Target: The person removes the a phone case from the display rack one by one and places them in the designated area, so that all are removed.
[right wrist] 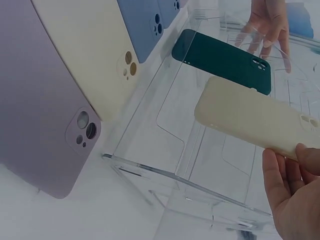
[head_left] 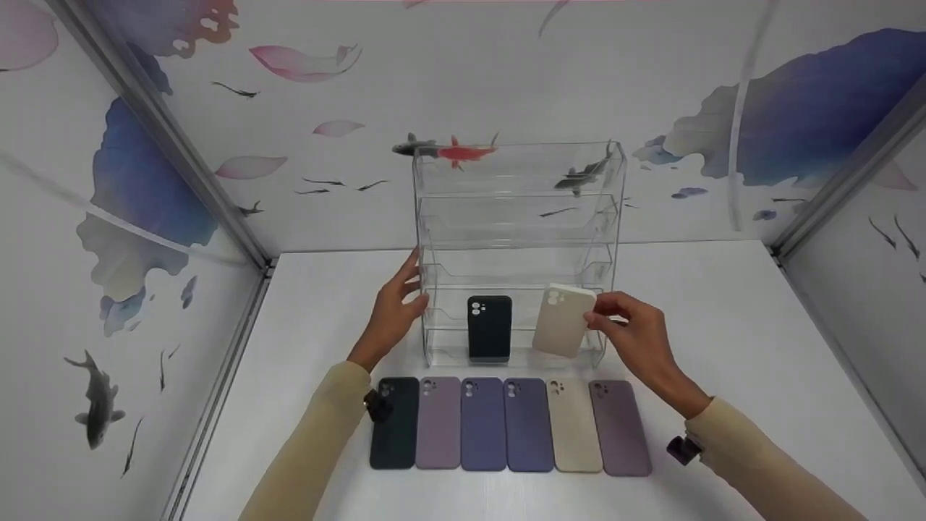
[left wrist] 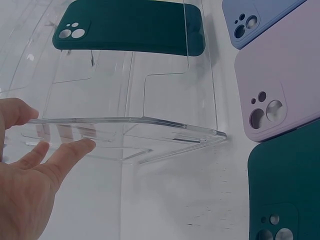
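In the head view my right hand (head_left: 636, 329) pinches a cream phone case (head_left: 563, 322) by its right edge, thumb in front. The case hangs slightly tilted before the lowest tier of a clear acrylic rack (head_left: 517, 275); the right wrist view shows the cream case (right wrist: 245, 112) above that tier. My left hand (head_left: 394, 311) rests against the rack's left side with fingers spread; in the left wrist view the left hand (left wrist: 35, 180) touches the side panel's edge with its thumb. A dark green phone case (head_left: 490, 329) stands in the lowest tier, left of the cream one.
A row of phone cases lies flat before the rack: dark green (head_left: 395, 427), light purple (head_left: 439, 423), two blue-violet (head_left: 483, 427), cream (head_left: 576, 427) and mauve (head_left: 622, 430). White walls with fish and petal prints enclose the white table (head_left: 311, 318) on three sides.
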`<state>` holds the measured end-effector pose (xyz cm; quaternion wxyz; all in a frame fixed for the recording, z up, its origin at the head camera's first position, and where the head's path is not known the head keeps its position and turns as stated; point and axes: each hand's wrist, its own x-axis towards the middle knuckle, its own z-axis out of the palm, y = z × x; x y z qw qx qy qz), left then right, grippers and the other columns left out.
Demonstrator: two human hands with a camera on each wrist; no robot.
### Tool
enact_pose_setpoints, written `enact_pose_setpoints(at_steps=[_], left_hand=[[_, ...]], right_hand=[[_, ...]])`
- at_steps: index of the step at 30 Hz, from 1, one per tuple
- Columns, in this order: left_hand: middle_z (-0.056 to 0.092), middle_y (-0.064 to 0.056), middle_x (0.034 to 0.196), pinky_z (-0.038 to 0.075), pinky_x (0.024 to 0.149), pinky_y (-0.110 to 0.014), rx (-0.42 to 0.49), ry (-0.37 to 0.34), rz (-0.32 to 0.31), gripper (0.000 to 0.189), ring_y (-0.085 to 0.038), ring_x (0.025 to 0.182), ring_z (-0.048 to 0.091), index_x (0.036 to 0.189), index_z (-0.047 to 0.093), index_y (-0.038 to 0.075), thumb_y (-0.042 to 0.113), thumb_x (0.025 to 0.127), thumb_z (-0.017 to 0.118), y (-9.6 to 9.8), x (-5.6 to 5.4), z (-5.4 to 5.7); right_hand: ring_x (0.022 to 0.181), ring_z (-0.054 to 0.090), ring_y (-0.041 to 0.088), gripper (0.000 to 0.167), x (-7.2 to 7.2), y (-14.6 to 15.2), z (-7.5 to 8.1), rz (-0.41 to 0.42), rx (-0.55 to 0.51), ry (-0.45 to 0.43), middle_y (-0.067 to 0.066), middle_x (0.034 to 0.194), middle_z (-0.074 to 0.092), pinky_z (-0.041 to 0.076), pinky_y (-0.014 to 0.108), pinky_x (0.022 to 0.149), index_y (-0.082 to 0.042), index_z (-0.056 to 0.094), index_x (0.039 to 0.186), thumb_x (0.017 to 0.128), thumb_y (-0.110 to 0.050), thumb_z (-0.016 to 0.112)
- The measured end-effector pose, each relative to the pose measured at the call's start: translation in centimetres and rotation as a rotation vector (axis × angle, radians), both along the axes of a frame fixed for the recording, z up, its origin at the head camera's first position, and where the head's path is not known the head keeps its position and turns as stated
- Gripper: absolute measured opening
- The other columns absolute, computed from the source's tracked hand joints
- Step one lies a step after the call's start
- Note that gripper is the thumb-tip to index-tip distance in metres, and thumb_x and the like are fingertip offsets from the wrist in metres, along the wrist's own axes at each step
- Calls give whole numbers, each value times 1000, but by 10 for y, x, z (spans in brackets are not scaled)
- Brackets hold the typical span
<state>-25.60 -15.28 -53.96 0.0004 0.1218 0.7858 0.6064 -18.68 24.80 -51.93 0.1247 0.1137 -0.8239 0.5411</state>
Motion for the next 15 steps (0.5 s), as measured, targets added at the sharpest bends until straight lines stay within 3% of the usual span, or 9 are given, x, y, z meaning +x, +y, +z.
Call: enact_pose_setpoints(at_steps=[6,15], left_hand=[[42,-21,170,58,111,-48,-1,4,-8,86,-42,150,53,178,24,30,-4,108,63,-2,-1,-1],[46,-22,169,60,108,-47,-59,23,-6,87,-41,145,58,178,24,28,-3,107,64,-3,-3,-1]], right_hand=[[103,77,22,20,6,10,2,6,5,2,12,110,78,63,20,87,-2,80,117,98,2,81],[101,75,9,20,14,26,3,15,28,-5,12,110,78,63,18,87,-2,80,118,99,2,80]])
